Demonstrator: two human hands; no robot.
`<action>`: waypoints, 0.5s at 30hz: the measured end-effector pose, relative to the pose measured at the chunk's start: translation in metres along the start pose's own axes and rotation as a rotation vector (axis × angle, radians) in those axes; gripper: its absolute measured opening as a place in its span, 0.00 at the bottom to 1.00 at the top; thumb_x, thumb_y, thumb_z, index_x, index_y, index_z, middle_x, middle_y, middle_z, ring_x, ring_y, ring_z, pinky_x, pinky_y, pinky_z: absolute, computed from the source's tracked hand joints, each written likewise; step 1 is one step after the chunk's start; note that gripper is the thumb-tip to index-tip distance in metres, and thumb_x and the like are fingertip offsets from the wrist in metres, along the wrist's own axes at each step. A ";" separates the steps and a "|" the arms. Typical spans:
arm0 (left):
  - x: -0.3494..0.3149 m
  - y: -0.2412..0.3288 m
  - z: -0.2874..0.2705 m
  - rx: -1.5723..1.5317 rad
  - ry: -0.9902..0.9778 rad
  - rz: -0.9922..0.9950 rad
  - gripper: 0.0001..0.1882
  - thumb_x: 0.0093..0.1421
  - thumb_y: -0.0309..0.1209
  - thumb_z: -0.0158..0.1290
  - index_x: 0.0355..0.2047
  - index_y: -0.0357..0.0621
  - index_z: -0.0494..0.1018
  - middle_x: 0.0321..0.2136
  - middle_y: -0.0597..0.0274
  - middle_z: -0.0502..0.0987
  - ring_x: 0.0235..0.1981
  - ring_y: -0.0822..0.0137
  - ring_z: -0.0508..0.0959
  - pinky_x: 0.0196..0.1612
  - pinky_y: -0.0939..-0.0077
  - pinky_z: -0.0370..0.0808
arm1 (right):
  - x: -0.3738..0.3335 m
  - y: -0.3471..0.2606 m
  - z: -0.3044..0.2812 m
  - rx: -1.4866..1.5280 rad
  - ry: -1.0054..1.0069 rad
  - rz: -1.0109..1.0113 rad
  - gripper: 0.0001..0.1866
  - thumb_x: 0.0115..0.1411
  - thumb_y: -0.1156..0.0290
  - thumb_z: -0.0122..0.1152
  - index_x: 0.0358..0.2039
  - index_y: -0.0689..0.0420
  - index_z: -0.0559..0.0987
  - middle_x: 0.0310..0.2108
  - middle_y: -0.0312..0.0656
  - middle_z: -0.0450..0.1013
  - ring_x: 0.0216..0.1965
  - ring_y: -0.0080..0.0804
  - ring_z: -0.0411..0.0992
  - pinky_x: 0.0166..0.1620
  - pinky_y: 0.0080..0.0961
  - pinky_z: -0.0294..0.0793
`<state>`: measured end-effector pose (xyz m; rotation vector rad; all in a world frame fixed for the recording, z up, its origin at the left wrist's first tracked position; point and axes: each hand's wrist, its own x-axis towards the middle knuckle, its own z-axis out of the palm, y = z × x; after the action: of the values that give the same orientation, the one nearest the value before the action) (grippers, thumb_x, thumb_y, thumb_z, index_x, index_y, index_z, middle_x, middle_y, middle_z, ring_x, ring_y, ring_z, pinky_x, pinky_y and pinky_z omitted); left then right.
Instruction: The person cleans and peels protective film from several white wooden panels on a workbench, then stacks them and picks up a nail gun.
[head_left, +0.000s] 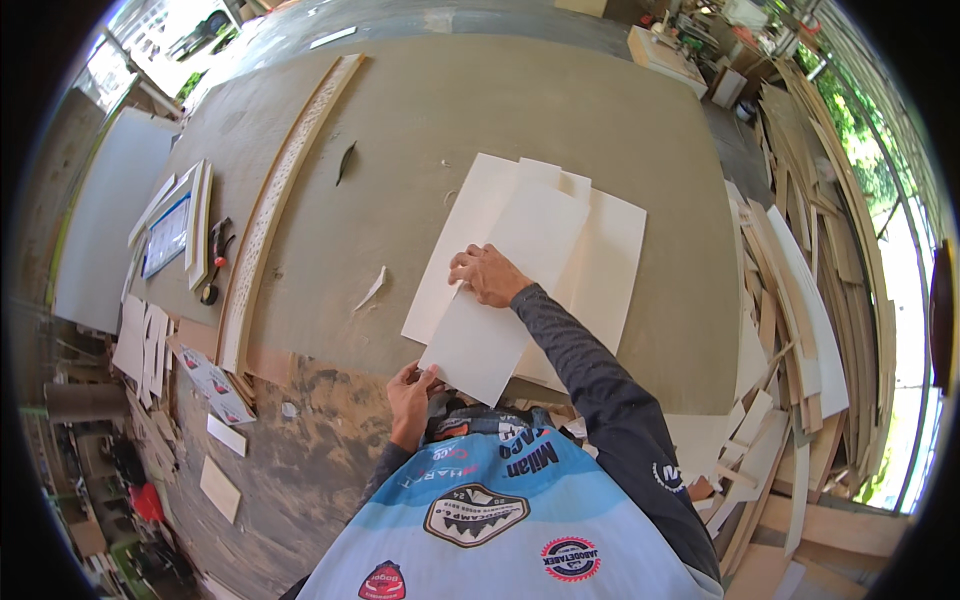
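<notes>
A long, narrow white panel (500, 300) lies slantwise over wider white panels (610, 250) on the brown worktable, its near end reaching the table's front edge. My left hand (408, 400) pinches this narrow panel at its near left corner. Farther up, my right hand (490, 275) reaches across it, fingers curled over its left edge; the fingertips are partly hidden. Another white panel (455, 250) shows underneath on the left. A crumpled white strip (372, 287) rests on the table to the left of my hands.
A long perforated wooden strip (285, 200) runs along the table's left part. Beyond it are a red-and-black tool (221, 243), a tape measure (209, 293) and a blue-edged sheet (167, 237) among white strips. Board offcuts (800, 300) pile up at the right. A light wooden box (665, 60) stands at the far right.
</notes>
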<state>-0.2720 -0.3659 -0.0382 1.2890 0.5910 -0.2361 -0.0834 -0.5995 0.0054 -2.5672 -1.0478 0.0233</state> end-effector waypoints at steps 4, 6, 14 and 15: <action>0.005 0.004 0.003 -0.020 0.049 0.112 0.22 0.62 0.27 0.63 0.53 0.27 0.73 0.33 0.59 0.81 0.29 0.71 0.81 0.31 0.80 0.79 | 0.021 0.004 -0.007 -0.090 -0.210 -0.070 0.04 0.60 0.71 0.60 0.32 0.50 0.82 0.40 0.33 0.76 0.49 0.31 0.73 0.54 0.37 0.68; 0.011 0.006 0.000 -0.014 0.061 0.133 0.22 0.62 0.28 0.63 0.54 0.29 0.74 0.32 0.60 0.80 0.28 0.72 0.80 0.31 0.80 0.78 | 0.024 0.002 -0.008 -0.226 -0.162 -0.150 0.04 0.60 0.72 0.59 0.31 0.51 0.81 0.38 0.33 0.76 0.48 0.30 0.73 0.54 0.35 0.69; 0.023 0.011 -0.003 0.023 0.105 0.147 0.24 0.60 0.28 0.64 0.54 0.30 0.75 0.31 0.60 0.80 0.26 0.72 0.79 0.29 0.81 0.77 | 0.013 0.003 0.005 -0.420 0.111 -0.331 0.06 0.62 0.71 0.53 0.32 0.53 0.79 0.34 0.36 0.74 0.43 0.31 0.74 0.51 0.34 0.70; 0.024 0.011 -0.003 0.030 0.106 0.150 0.23 0.60 0.28 0.64 0.54 0.30 0.75 0.31 0.61 0.80 0.26 0.72 0.79 0.29 0.81 0.77 | 0.014 0.003 0.007 -0.432 0.126 -0.323 0.06 0.62 0.70 0.53 0.32 0.54 0.78 0.35 0.36 0.74 0.43 0.31 0.73 0.51 0.34 0.70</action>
<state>-0.2473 -0.3556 -0.0424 1.3746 0.5794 -0.0528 -0.0722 -0.5898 -0.0011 -2.6772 -1.5421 -0.4925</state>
